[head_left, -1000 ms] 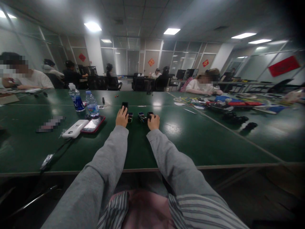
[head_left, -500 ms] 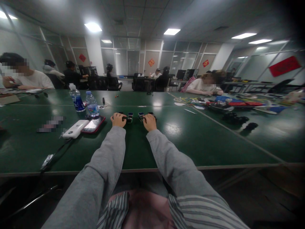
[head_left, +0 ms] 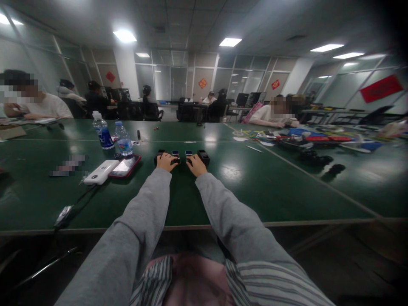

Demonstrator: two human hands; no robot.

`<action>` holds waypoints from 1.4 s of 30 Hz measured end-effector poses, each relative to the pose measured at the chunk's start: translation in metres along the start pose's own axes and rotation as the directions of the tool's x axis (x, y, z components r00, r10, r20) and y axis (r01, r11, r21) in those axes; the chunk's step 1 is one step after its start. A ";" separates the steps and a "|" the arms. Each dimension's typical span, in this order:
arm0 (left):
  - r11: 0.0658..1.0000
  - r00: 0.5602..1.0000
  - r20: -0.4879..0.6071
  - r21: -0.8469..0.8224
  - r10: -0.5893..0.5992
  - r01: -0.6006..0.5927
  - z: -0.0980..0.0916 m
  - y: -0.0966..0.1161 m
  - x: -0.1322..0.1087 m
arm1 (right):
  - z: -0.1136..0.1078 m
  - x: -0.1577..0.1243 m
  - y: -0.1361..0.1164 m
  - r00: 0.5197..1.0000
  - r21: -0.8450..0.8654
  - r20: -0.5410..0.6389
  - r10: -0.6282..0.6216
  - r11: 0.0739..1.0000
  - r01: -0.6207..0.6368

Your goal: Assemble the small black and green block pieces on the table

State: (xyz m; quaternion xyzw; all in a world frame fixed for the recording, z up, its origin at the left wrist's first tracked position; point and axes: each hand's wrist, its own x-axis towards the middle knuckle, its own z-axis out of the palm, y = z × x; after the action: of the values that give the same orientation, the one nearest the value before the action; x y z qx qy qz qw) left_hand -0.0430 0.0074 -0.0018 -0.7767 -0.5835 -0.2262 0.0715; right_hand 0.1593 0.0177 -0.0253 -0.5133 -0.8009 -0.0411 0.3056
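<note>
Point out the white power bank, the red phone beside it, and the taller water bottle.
white power bank [head_left: 100, 171], head view, top face.
red phone [head_left: 125, 166], head view, screen.
taller water bottle [head_left: 102, 131], head view, blue label.

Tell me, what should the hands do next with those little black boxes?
Probably nudge the outer right box inward. The left hand and right hand rest on the middle of the row of small black boxes, and that one sits slightly apart.

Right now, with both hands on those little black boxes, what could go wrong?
The small black boxes sit close together in a row, so the left hand or right hand could nudge a neighbour out of line. A wide sweep to the left might knock the red phone or the water bottles.
</note>
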 end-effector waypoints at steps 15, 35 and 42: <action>0.998 0.998 0.026 -0.023 0.053 -0.052 0.009 -0.010 0.005 | 0.008 0.001 0.006 0.997 0.174 -0.004 -0.073 0.982 0.073; 0.899 0.896 -0.169 -0.235 -0.411 0.369 0.020 -0.031 0.008 | -0.001 -0.001 0.030 0.905 -0.050 -0.279 0.321 0.936 -0.347; 0.943 0.965 -0.074 -0.245 -0.251 0.227 0.027 -0.031 0.009 | 0.013 0.002 0.039 0.950 0.087 -0.194 0.246 0.969 -0.233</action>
State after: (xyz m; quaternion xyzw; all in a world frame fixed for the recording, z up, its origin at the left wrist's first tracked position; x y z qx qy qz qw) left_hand -0.0628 0.0350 -0.0265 -0.6902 -0.6382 -0.3406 -0.0185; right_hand 0.1861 0.0422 -0.0442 -0.5897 -0.6984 -0.0305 0.4045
